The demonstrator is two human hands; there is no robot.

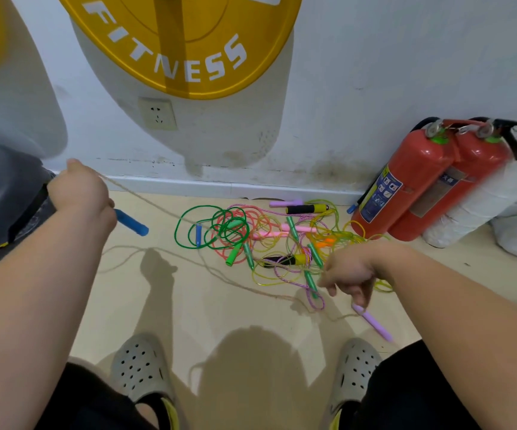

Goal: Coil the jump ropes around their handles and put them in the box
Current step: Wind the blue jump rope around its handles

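Your left grip [80,193] is closed round a blue handle [131,223], and its tan rope [157,206] trails to the tangled pile of jump ropes [266,240] on the floor [220,311]. Your right grip [348,274] hangs fingers-down just above a purple handle [373,321]; I cannot tell whether it pinches anything.

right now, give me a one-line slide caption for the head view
Left hand grips a blue handle, tan rope trailing; right hand reaches toward a lilac handle beside tangled jump ropes.
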